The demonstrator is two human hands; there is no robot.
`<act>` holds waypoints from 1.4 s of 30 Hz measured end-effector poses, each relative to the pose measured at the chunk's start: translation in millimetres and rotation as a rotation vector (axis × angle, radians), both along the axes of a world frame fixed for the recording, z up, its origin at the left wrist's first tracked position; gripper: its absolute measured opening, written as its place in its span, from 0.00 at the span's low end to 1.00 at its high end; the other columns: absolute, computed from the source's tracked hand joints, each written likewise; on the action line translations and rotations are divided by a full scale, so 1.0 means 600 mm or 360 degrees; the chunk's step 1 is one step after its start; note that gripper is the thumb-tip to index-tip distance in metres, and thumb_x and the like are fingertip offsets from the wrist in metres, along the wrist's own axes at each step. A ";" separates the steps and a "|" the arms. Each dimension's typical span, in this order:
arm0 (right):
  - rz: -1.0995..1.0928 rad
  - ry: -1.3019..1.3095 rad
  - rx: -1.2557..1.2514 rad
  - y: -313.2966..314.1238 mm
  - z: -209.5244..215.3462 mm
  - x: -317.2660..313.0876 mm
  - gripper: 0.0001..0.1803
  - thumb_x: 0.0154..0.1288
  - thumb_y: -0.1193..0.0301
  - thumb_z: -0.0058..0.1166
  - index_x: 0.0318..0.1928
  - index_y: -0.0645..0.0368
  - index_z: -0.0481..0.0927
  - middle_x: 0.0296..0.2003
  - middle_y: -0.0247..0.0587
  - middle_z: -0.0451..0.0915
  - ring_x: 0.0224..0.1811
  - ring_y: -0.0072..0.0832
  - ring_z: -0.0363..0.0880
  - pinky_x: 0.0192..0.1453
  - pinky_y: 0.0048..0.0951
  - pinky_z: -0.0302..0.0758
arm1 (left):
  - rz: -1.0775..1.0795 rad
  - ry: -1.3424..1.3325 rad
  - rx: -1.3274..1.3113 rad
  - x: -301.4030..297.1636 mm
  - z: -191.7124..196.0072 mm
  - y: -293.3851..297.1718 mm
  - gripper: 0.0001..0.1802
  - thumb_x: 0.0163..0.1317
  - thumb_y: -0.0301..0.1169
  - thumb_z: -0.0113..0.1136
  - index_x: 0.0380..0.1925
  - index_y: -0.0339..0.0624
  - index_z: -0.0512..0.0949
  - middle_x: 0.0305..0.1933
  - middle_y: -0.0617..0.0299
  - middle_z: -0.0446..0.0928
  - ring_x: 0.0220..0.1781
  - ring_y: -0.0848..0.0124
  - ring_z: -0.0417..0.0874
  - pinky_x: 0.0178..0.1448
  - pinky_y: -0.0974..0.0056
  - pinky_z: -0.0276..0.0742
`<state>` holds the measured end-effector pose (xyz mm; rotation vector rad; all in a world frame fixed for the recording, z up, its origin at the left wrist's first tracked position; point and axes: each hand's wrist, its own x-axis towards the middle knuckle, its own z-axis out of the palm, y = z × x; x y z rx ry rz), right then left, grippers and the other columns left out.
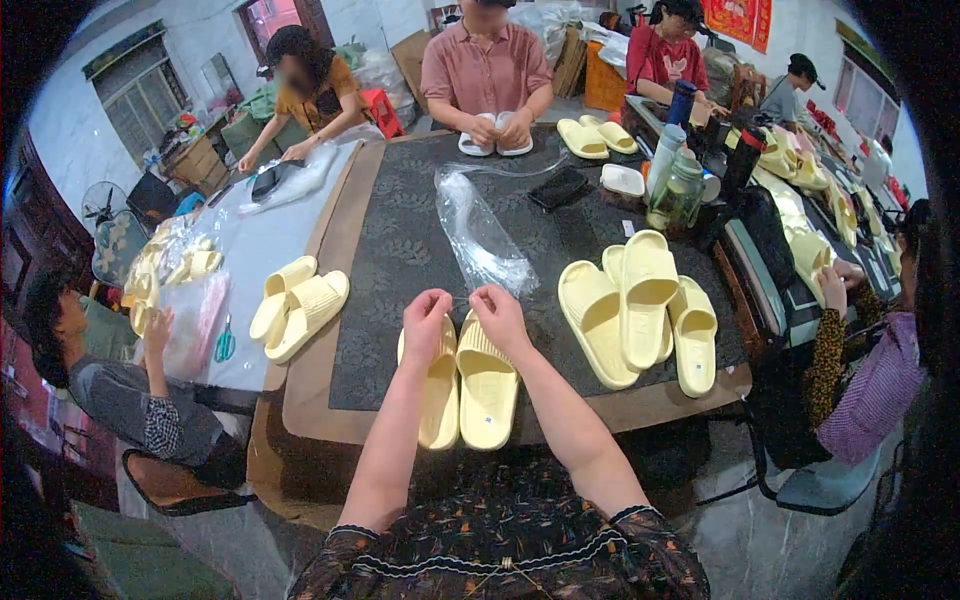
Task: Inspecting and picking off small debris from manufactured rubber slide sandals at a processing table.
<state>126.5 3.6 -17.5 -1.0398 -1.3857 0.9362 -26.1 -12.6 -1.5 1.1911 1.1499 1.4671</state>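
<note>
The pair of pale yellow slippers (465, 382) lies side by side at the near edge of the surface (400, 260). They look light, soft and springy, easiest gripped by the strap. The left hand (426, 318) and right hand (497, 312) rest on their toe ends, fingers pinched closed, apparently on something thin I cannot make out.

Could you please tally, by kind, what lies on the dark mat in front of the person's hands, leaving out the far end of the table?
Pale yellow slippers under the hands: 2
Pale yellow slippers stacked to the right: about 5
Clear plastic bags: 1
Total: about 8
</note>
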 end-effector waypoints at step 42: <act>-0.0002 -0.0115 0.0064 -0.002 0.004 -0.003 0.07 0.62 0.70 0.56 0.34 0.61 0.79 0.22 0.36 0.77 0.24 0.20 0.73 0.30 0.26 0.70 | -0.0038 0.0464 0.0043 0.005 0.003 -0.003 0.07 0.60 0.30 0.61 0.33 0.37 0.80 0.28 0.71 0.77 0.31 0.83 0.72 0.35 0.75 0.68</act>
